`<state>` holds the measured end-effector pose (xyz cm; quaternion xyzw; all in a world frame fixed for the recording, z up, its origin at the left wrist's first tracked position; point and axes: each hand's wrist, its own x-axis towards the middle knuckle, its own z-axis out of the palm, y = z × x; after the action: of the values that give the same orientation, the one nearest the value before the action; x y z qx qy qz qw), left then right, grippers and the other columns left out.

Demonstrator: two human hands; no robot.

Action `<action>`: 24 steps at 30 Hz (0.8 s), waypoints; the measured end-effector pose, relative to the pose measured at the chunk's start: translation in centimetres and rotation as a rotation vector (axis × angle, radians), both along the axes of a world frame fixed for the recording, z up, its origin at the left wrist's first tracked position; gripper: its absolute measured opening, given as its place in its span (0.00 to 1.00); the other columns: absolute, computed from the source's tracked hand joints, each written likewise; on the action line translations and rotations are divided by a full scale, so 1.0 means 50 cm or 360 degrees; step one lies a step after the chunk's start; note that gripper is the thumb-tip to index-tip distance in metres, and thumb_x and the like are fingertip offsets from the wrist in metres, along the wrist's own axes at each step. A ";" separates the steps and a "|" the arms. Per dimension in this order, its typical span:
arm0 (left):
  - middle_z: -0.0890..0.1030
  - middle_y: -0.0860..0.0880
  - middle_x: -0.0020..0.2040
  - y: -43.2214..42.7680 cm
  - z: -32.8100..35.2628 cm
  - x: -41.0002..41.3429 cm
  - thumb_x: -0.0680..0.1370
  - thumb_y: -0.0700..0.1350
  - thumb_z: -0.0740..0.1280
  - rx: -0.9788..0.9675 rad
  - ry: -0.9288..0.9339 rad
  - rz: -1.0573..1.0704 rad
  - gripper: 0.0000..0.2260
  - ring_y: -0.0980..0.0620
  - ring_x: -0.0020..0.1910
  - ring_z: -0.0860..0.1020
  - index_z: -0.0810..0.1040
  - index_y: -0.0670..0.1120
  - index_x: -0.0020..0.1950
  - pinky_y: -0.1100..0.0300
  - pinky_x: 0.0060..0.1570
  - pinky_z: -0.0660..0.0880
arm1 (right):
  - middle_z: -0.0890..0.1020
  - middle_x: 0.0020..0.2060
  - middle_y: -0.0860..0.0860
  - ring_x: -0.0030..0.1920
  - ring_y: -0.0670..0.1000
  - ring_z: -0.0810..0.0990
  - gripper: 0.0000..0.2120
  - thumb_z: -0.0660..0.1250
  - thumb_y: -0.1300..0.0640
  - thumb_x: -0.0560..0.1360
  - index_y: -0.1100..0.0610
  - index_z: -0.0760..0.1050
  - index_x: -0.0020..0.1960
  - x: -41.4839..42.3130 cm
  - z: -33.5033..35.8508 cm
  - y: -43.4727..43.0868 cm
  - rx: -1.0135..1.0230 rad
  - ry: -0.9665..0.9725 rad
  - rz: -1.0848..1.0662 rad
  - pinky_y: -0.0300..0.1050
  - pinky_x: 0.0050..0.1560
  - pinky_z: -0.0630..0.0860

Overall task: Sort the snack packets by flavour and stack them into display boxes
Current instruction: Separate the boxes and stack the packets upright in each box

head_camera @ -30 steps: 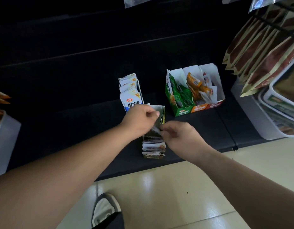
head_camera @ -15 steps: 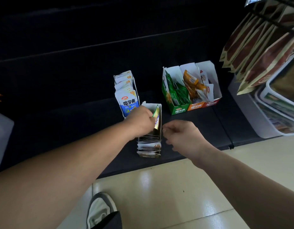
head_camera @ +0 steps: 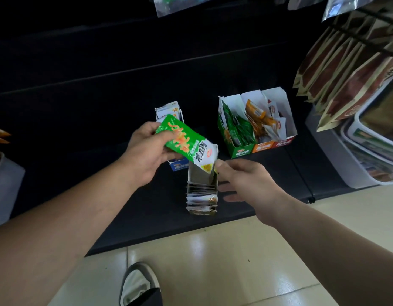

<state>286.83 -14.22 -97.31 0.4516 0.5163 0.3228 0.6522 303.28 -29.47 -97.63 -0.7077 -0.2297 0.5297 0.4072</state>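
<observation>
Shelf (head_camera: 80, 195), dark and low, runs across the view above a pale tiled floor (head_camera: 224, 261). At far left a translucent bin (head_camera: 5, 186) stands on the shelf edge. Left hand (head_camera: 144, 151) is raised over the shelf, fingers and thumb clamped on the upper end of a green snack packet (head_camera: 184, 141); the packet slants down to the right, its white lower end hanging over the open top of the narrow display box (head_camera: 202, 191). That box stands near the shelf's front edge and holds a tight row of packets seen edge-on. Behind the left hand, a blue-fronted display box (head_camera: 180, 165) is largely hidden; white packets (head_camera: 169, 110) show above the hand at its back. Right hand (head_camera: 246, 182) sits just right of the narrow box, thumb tip at the packet's white lower corner, remaining fingers loosely spread; whether it pinches the packet cannot be told. Farther right and back stand three display boxes side by side, touching: green box (head_camera: 241, 150) with green packets, orange box (head_camera: 262, 146) with orange packets, red box (head_camera: 283, 142) with white packets. At far right, brown pouches (head_camera: 345, 80) hang on a rack above white tubs (head_camera: 367, 151). A shoe (head_camera: 138, 283) shows at bottom centre on the floor.
</observation>
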 end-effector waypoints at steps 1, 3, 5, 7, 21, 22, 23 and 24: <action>0.87 0.40 0.53 0.004 0.000 -0.005 0.81 0.34 0.68 -0.0049 -0.0094 0.0027 0.09 0.44 0.49 0.88 0.78 0.41 0.61 0.50 0.44 0.84 | 0.87 0.52 0.53 0.50 0.52 0.88 0.18 0.72 0.40 0.78 0.51 0.80 0.59 0.000 0.000 0.003 -0.0014 0.0092 -0.0019 0.53 0.50 0.87; 0.86 0.40 0.57 0.006 -0.004 -0.013 0.81 0.33 0.67 -0.0146 -0.0226 -0.0019 0.15 0.45 0.51 0.87 0.77 0.42 0.67 0.52 0.44 0.84 | 0.88 0.51 0.52 0.50 0.52 0.88 0.18 0.73 0.40 0.77 0.52 0.80 0.59 -0.004 0.007 0.010 0.0018 0.0255 -0.0029 0.52 0.49 0.87; 0.85 0.40 0.59 -0.004 -0.010 -0.012 0.81 0.33 0.66 -0.0231 -0.0267 -0.0132 0.15 0.44 0.54 0.86 0.77 0.42 0.68 0.53 0.47 0.84 | 0.88 0.51 0.53 0.50 0.53 0.88 0.14 0.73 0.45 0.79 0.53 0.82 0.59 -0.007 0.012 0.017 0.0148 0.0325 -0.0060 0.49 0.42 0.84; 0.86 0.41 0.58 -0.019 -0.021 -0.007 0.81 0.35 0.68 -0.0251 -0.0202 -0.0222 0.13 0.44 0.55 0.86 0.78 0.42 0.66 0.52 0.49 0.84 | 0.89 0.50 0.55 0.47 0.54 0.87 0.09 0.71 0.54 0.81 0.56 0.83 0.59 -0.008 0.017 0.024 0.0312 0.0356 -0.0195 0.46 0.37 0.79; 0.87 0.42 0.51 -0.037 -0.059 -0.004 0.79 0.41 0.74 -0.0004 0.0352 -0.0379 0.07 0.51 0.42 0.84 0.81 0.39 0.53 0.54 0.42 0.82 | 0.88 0.50 0.57 0.46 0.59 0.88 0.07 0.72 0.61 0.80 0.58 0.82 0.58 0.008 0.005 0.022 0.0369 0.0260 -0.0425 0.53 0.48 0.87; 0.87 0.41 0.52 -0.039 -0.062 -0.003 0.79 0.41 0.74 -0.0016 0.0387 -0.0393 0.08 0.51 0.42 0.84 0.81 0.39 0.54 0.55 0.40 0.82 | 0.88 0.49 0.57 0.43 0.59 0.89 0.07 0.73 0.62 0.79 0.58 0.82 0.57 0.008 0.002 0.020 0.0336 0.0254 -0.0418 0.53 0.46 0.87; 0.87 0.43 0.51 -0.040 -0.065 -0.004 0.79 0.40 0.74 -0.0007 0.0424 -0.0420 0.07 0.53 0.40 0.84 0.81 0.40 0.54 0.56 0.38 0.81 | 0.88 0.48 0.57 0.42 0.58 0.89 0.07 0.73 0.62 0.79 0.58 0.81 0.57 0.008 -0.001 0.018 0.0292 0.0253 -0.0404 0.52 0.44 0.87; 0.87 0.46 0.48 -0.043 -0.065 -0.003 0.79 0.40 0.74 0.0022 0.0455 -0.0453 0.06 0.57 0.37 0.83 0.81 0.44 0.54 0.57 0.37 0.81 | 0.88 0.48 0.57 0.41 0.58 0.89 0.08 0.73 0.63 0.79 0.58 0.81 0.57 0.008 -0.004 0.015 0.0242 0.0250 -0.0385 0.52 0.43 0.87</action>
<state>286.68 -16.36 -100.58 0.5657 0.5324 0.1635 0.6081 303.69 -28.70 -97.81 -0.6538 -0.1496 0.5114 0.5372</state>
